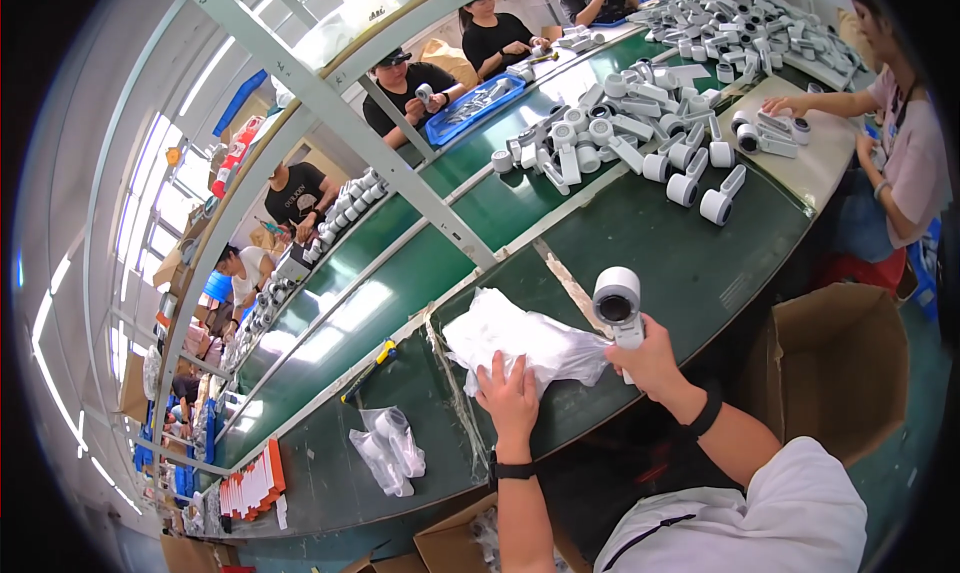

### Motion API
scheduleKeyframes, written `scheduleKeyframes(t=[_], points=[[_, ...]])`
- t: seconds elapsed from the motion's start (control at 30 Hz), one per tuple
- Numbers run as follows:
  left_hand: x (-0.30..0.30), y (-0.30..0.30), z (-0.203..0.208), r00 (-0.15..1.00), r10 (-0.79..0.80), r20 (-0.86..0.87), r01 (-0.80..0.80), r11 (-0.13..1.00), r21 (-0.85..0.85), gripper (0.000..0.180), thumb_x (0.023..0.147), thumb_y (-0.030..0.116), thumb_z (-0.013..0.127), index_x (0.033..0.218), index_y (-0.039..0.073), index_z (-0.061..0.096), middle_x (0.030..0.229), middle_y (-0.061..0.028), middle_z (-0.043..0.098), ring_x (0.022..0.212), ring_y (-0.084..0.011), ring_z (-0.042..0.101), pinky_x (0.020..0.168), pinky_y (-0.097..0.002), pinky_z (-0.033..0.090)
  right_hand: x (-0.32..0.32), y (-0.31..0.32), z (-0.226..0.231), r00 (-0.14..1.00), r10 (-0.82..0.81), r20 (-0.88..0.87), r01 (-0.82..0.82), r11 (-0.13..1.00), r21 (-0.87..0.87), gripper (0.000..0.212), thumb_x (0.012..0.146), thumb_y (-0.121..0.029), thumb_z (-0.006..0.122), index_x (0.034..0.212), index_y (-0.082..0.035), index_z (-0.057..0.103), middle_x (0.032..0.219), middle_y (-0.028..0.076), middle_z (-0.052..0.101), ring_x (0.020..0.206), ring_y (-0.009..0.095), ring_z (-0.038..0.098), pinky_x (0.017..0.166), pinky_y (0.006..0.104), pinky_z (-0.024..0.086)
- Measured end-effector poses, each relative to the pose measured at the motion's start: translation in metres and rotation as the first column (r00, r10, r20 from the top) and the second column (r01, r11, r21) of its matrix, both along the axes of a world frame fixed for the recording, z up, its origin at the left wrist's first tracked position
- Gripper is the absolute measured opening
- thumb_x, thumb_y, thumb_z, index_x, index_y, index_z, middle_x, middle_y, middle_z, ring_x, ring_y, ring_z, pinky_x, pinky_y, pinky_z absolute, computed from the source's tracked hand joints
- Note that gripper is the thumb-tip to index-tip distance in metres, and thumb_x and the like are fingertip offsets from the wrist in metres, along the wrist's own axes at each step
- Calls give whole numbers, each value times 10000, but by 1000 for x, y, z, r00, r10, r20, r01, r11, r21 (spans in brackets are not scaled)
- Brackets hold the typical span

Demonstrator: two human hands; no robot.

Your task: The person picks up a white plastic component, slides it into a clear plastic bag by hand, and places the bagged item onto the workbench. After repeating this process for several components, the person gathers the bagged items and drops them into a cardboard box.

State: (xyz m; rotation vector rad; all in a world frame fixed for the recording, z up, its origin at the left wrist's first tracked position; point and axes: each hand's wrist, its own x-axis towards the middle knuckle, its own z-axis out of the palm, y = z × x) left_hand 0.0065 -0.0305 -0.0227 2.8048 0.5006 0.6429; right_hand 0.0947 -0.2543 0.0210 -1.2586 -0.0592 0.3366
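Observation:
My right hand [652, 358] is closed round the handle of a light grey handheld fan [617, 303], a round barrel head with a dark opening on a straight handle. The fan stands upright above the green bench [690, 303]. A corner of a white plastic bag pile [515, 335] reaches the fingers of this hand; whether they pinch it I cannot tell. My left hand [510, 403] lies on the pile's near side with its fingers spread. Further left on the bench, clear bags [388, 451] hold a pale item. A yellow and black cutter [370, 369] lies beyond them.
Many similar grey fans [620, 123] are heaped at the far right. A metal frame [345, 123] rises between bench and conveyor [335, 318]. Orange-and-white boxes [252, 481] stand left. An open carton [840, 373] is at right. Co-workers sit across and at right.

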Motion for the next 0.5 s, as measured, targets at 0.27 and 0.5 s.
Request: scheduleKeyframes(t=[0.27,0.5], points=[[-6,-14,25,997,-4,75,-10,983,183,307,893,315,630,1143,147,694,1362,-151,517,1253,-448,413,989,-593,321,-10,-66,57,999,-13,44,9,996,88,344,704,21,752,974,-4,540,769,58,616,569,146,608,532,290,505],[-39,-66,61,828,10,561,189,936,-296,232,814,128,740,994,-8,685,1062,-138,624,968,-253,586,848,-354,461,-23,-58,64,982,182,-52,-175,978,114,384,688,10,807,984,-4,564,775,64,632,599,157,628,556,299,513]])
